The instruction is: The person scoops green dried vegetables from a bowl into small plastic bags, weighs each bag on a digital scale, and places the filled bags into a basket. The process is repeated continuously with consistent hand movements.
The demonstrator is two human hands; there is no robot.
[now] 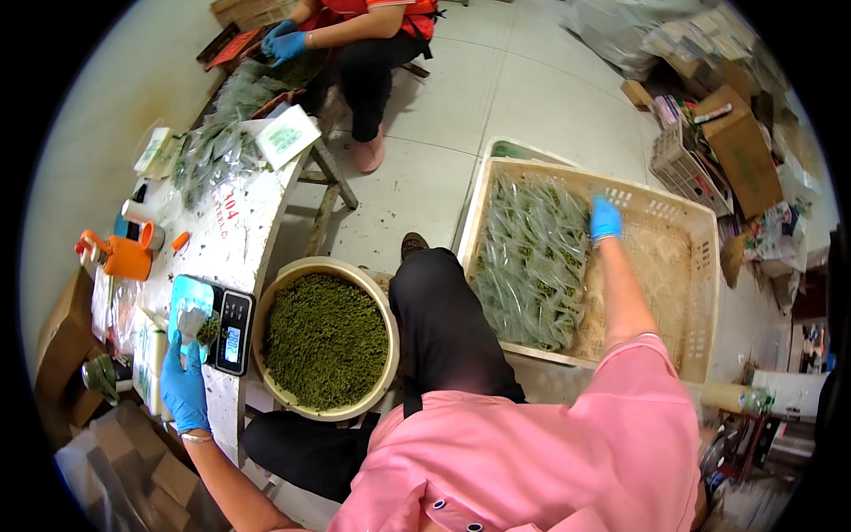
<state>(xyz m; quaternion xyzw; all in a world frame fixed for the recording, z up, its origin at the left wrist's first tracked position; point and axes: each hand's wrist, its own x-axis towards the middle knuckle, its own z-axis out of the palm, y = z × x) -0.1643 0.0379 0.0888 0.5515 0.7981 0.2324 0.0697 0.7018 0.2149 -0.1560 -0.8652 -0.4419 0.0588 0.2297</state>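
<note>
My left hand (183,390), in a blue glove, reaches to the near side of a digital scale (234,332) on the white table. Its fingers are stretched out and apart, their tips beside a small clear plastic bag (207,330) of green granules lying on the weighing plate. Whether they touch the bag I cannot tell. My right hand (605,219), gloved in blue too, is over the far middle of a cream plastic crate (705,293). Rows of filled clear bags (532,266) fill the crate's left half. The right fingers are blurred and mostly hidden.
A round tub (391,324) of green granules (326,341) stands between the table (257,232) and my leg. On the table are an orange container (127,258) and loose plastic bags (213,160). Across from me sits a gloved co-worker (372,53). Cardboard boxes (740,151) crowd the right.
</note>
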